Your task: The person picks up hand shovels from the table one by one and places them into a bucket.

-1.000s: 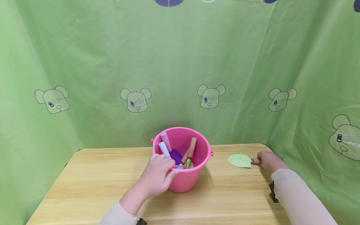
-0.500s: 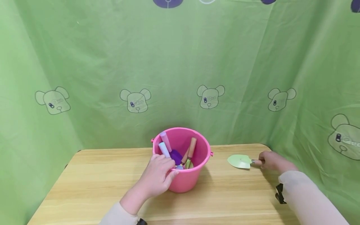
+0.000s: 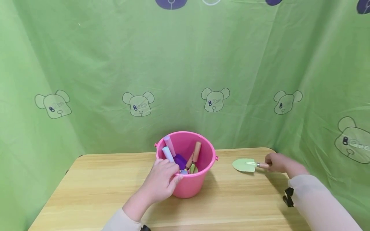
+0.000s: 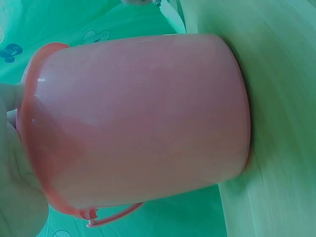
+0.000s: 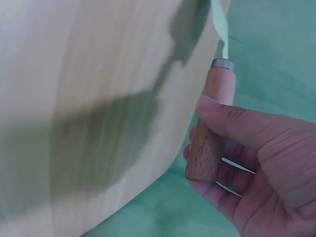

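Observation:
A pink bucket (image 3: 189,186) stands on the wooden table, tilted slightly toward me. My left hand (image 3: 162,179) grips its near rim, thumb outside and fingers over the edge. Inside, tools lean against the wall: a lilac handle (image 3: 169,145), a pale blue handle (image 3: 167,154), a purple blade (image 3: 180,161) and wooden handles (image 3: 197,150); their lower parts are partly hidden. To the right, my right hand (image 3: 278,163) holds a light green trowel (image 3: 244,165) by its wooden handle (image 5: 203,158), thumb on one side, fingers behind. In the right wrist view a shadow falls on the table apart from the trowel.
The wooden table (image 3: 95,189) has its back edge close to a green curtain (image 3: 173,64) printed with bear heads, which also hangs at both sides. The bucket's pink carrying handle (image 4: 118,215) hangs down in the left wrist view.
My right hand has shifted its grip a little back along the trowel's handle, and more of the handle shows now. The left hand and the bucket have stayed put.

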The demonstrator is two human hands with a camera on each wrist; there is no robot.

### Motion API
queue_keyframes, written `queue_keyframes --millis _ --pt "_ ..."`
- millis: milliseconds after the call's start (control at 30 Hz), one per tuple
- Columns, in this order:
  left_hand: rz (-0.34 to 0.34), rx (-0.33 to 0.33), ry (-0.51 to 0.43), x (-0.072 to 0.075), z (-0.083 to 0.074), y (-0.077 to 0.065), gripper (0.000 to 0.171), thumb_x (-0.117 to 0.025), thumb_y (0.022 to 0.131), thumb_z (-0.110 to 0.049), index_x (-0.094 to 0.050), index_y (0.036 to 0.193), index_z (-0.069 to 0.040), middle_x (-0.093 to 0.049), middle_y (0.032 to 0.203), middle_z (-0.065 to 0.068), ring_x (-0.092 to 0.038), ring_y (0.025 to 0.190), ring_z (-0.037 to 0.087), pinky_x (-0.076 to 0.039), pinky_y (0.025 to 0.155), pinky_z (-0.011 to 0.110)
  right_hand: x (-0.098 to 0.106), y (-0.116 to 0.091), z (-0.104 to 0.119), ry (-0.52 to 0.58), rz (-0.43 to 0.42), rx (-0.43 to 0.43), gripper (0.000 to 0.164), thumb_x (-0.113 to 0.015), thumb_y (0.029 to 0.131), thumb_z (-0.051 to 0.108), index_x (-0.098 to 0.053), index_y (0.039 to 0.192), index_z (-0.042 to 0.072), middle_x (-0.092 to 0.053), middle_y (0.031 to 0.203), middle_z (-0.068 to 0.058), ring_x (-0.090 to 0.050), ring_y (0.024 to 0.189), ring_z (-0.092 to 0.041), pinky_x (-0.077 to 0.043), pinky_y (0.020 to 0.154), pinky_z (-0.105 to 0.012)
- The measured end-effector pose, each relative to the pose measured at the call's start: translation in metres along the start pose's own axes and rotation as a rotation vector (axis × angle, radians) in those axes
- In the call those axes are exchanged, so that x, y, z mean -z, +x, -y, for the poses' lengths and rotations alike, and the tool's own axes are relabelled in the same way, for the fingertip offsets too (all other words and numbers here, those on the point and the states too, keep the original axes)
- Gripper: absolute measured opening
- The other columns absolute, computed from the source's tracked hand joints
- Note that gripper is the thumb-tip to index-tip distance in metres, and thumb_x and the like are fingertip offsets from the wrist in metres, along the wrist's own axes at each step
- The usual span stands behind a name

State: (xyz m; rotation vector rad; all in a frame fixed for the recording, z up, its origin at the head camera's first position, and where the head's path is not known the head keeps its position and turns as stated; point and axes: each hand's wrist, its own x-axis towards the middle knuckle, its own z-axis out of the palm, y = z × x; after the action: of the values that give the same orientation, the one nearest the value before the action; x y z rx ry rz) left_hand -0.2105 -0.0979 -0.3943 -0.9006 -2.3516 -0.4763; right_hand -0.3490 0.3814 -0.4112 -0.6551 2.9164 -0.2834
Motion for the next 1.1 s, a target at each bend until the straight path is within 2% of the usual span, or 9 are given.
queue_keyframes --millis 233,433,667,900,1100 --pt "0.003 0.009 -0.012 0.001 -0.001 0.000 0.016 -0.055 0.089 -0.031 -0.048 0.078 -0.023 -0.039 0.069 -0.014 -0.039 0.074 0.008 -0.029 0.078 0.032 0.017 0.002 0.015 -0.024 -0.003 0.026 0.015 -0.072 0.072 0.007 -0.058 0.076 0.009 -0.050 0.069 0.003 -0.042 0.061 -0.014 -0.037 0.055 -0.030" --pt "0.014 0.018 -0.008 0.001 -0.001 -0.001 0.018 -0.050 0.092 -0.035 -0.048 0.079 -0.024 -0.039 0.070 -0.014 -0.039 0.074 0.006 -0.029 0.079 0.031 0.028 0.002 0.032 -0.068 -0.015 0.066 0.016 -0.070 0.075 0.007 -0.055 0.072 0.011 -0.046 0.065 0.004 -0.041 0.059 -0.012 -0.035 0.055 -0.029" --pt "0.015 0.018 -0.012 0.000 -0.001 -0.001 0.017 -0.052 0.091 -0.034 -0.047 0.078 -0.024 -0.040 0.070 -0.015 -0.039 0.074 0.007 -0.029 0.079 0.032 0.040 0.002 0.056 -0.102 -0.040 0.068 0.021 -0.069 0.078 0.010 -0.051 0.068 0.011 -0.044 0.062 0.004 -0.040 0.058 -0.012 -0.034 0.055 -0.029" --pt "0.021 0.015 -0.012 0.002 -0.002 -0.001 0.025 -0.042 0.095 -0.041 -0.049 0.078 -0.023 -0.041 0.070 -0.014 -0.039 0.074 0.007 -0.029 0.078 0.032 0.048 0.004 0.079 -0.109 -0.078 0.069 0.039 -0.067 0.083 0.030 -0.042 0.059 0.013 -0.038 0.055 0.005 -0.036 0.051 -0.010 -0.032 0.050 -0.026" --pt "0.021 0.019 -0.012 0.001 -0.002 -0.001 0.024 -0.044 0.094 -0.040 -0.048 0.078 -0.023 -0.040 0.070 -0.014 -0.040 0.074 0.008 -0.030 0.078 0.032 0.053 0.006 0.096 -0.144 -0.131 0.128 0.039 -0.069 0.081 0.020 -0.039 0.057 0.014 -0.035 0.053 0.007 -0.033 0.051 -0.009 -0.030 0.049 -0.025"
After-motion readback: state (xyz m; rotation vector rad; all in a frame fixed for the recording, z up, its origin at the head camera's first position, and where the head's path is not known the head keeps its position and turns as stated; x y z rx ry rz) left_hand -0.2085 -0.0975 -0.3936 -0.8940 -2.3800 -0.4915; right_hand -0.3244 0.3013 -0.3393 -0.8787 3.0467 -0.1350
